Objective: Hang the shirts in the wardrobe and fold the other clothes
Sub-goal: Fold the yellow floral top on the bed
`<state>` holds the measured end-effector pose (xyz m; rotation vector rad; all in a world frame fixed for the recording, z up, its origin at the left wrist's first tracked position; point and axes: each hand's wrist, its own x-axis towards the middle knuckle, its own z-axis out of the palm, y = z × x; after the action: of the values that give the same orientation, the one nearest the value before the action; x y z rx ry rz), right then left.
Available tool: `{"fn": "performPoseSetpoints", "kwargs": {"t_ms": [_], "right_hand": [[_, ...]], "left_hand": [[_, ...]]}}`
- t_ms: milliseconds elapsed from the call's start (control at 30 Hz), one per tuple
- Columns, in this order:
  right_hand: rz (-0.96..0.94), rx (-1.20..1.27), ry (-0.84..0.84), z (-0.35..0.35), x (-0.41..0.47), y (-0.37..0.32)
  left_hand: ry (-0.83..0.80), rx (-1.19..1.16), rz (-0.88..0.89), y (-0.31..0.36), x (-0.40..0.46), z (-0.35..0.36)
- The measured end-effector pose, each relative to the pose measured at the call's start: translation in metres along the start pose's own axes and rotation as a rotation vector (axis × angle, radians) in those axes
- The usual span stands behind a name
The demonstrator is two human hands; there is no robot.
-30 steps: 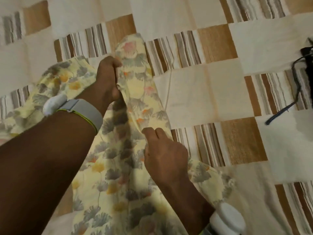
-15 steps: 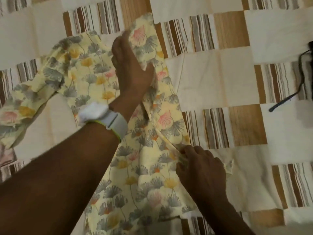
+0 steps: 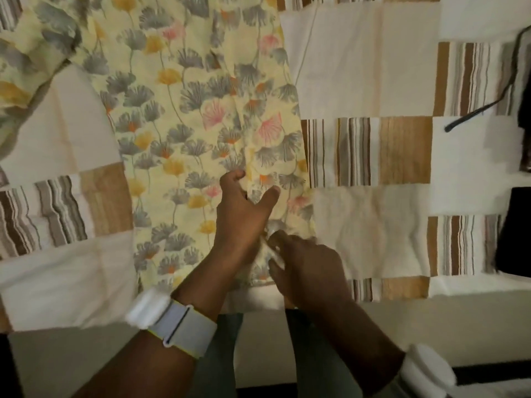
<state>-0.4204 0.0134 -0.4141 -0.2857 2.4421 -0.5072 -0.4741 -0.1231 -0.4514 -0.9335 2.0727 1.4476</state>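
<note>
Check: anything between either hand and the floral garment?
Nothing visible. Both hands are already on the floral garment, which lies on the patchwork bedspread. The left hand rests on the fabric near its lower edge; the right hand grips the hem just beside it.

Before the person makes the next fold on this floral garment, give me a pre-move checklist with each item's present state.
1. Floral garment lies spread on the patchwork bedspread: ok.
2. Right hand grips the garment's near edge: ok.
3. Left hand rests on the fabric, fingers loose: ok.
4. Fabric smooth: not ok, creases run along the right side.
5. Upper left part flat: not ok, bunched.
6. Black cord apart from the garment: ok.
</note>
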Motion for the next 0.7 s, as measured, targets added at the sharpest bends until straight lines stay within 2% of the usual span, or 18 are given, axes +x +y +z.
{"fn": "performPoseSetpoints", "kwargs": {"t_ms": [100, 133, 200, 300, 367, 433, 567, 700], "right_hand": [[0.097, 0.058, -0.258, 0.016, 0.001, -0.012], [0.125, 0.077, -0.293, 0.016, 0.001, -0.012], [0.164, 0.09, -0.206, 0.012, 0.0, -0.008], [0.34, 0.243, 0.103, 0.005, 0.001, 0.013], [0.475, 0.356, 0.168, 0.003, 0.007, 0.033], [0.532, 0.384, 0.097, 0.004, 0.011, 0.049], [0.532, 0.499, -0.042, 0.018, 0.003, 0.065], [0.552, 0.452, -0.191, 0.018, -0.014, 0.083]], "left_hand": [[-0.049, 0.009, -0.03, -0.012, 0.0, -0.006], [-0.061, 0.016, -0.031, -0.016, -0.001, -0.008], [-0.064, 0.016, -0.028, -0.026, -0.006, -0.008], [-0.072, -0.023, -0.018, -0.041, -0.019, -0.006], [-0.079, -0.015, -0.028, -0.054, -0.028, -0.002], [-0.061, 0.022, -0.033, -0.064, -0.04, 0.004], [0.008, 0.038, -0.034, -0.08, -0.055, 0.009], [0.048, 0.057, -0.063, -0.087, -0.059, 0.011]]}}
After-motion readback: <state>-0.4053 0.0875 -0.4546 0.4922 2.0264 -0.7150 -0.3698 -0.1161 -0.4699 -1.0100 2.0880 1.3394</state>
